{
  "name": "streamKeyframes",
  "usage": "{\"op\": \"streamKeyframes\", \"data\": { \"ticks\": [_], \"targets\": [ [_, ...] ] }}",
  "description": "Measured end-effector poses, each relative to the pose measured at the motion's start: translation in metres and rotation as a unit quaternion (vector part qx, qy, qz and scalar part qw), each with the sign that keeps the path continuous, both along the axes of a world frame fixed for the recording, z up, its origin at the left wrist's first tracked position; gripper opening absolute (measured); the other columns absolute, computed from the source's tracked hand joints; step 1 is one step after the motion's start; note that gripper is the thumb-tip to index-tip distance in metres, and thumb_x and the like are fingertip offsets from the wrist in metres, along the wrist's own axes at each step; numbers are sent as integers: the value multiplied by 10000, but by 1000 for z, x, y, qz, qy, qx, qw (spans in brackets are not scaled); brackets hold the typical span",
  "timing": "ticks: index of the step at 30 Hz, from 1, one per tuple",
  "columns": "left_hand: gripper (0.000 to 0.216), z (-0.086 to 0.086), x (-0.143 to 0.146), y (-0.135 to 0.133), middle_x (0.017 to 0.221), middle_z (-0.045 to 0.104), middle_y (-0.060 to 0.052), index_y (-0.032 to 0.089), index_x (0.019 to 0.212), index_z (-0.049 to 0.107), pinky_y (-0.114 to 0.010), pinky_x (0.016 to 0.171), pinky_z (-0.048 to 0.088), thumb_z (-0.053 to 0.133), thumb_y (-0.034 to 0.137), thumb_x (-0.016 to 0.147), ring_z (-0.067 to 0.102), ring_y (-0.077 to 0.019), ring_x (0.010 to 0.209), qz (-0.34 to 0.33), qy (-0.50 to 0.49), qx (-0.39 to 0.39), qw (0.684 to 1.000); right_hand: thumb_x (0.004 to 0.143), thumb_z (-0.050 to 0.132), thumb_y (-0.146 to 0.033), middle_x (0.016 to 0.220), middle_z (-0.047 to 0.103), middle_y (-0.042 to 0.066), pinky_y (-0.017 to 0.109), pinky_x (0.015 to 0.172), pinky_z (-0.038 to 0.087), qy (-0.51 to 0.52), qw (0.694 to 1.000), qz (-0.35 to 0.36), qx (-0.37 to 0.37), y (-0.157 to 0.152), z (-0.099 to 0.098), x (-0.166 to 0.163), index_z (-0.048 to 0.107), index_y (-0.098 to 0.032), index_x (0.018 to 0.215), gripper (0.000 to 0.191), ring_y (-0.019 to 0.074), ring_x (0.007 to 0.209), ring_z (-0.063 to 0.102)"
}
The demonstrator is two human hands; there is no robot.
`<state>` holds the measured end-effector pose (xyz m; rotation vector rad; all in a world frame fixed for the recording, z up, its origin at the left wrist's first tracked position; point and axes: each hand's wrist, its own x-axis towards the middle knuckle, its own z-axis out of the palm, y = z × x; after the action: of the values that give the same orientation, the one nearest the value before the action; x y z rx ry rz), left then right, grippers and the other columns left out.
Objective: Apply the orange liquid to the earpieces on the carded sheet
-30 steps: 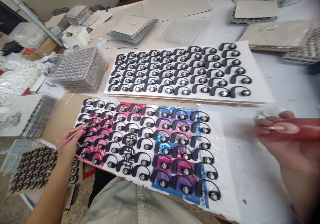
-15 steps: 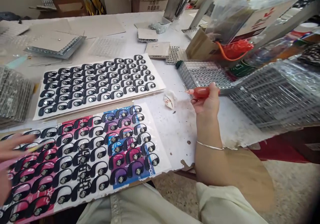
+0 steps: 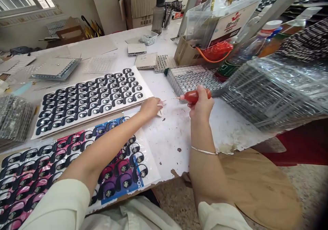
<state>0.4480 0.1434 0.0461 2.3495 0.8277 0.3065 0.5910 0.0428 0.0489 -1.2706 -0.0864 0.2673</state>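
Note:
My right hand (image 3: 202,103) is wrapped round a small red glue bottle (image 3: 191,96) with a thin needle tip that points left, held above the white table. My left hand (image 3: 151,107) reaches across to the middle and has its fingers closed on a crumpled white tissue (image 3: 160,111). Beneath my left forearm lies a board (image 3: 151,172) of black hook-shaped pieces with shiny metal centres over a pink, blue and purple printed sheet. Behind it, a white board (image 3: 143,83) carries rows of the same black pieces.
A clear tray of small shiny round parts (image 3: 193,81) sits beyond my right hand. Stacked clear trays (image 3: 271,90) stand at the right, another stack (image 3: 16,117) at the left. Farther back are a cardboard box (image 3: 188,54), a drink bottle (image 3: 228,66) and a grey bottle (image 3: 159,16).
My left hand has come from the far left, over the printed board, to the tissue and closed on it. My right hand still holds the glue bottle. The view has shifted.

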Motion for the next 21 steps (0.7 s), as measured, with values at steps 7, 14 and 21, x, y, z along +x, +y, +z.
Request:
{"op": "streamKeyframes", "data": {
  "ticks": [7, 14, 21],
  "targets": [
    [136, -11, -10, 4, 821, 676, -66, 142, 746, 662, -294, 785, 458, 571, 197, 830, 614, -196, 818, 55, -90, -68, 992, 585, 755, -508, 473, 463, -67, 192, 301, 262, -18, 1000, -5, -10, 0, 6, -6, 465, -197, 622, 427, 81, 390, 456],
    [170, -2, -26, -5, 735, 651, 0, 122, 795, 659, -272, 775, 502, 571, 265, 822, 598, -136, 696, 72, -210, -175, 959, 552, 755, -499, 471, 491, -69, 174, 311, 259, 41, 990, 135, 27, 4, 8, -26, 451, -201, 649, 436, 83, 377, 472],
    [259, 3, -33, -16, 523, 514, 62, 140, 671, 657, -305, 971, 427, 591, 329, 835, 552, -105, 596, 71, -241, -210, 945, 560, 754, -515, 507, 475, -81, 174, 313, 293, 31, 991, 117, 58, 9, 8, -42, 457, -200, 666, 445, 74, 402, 460]
  ]
}}
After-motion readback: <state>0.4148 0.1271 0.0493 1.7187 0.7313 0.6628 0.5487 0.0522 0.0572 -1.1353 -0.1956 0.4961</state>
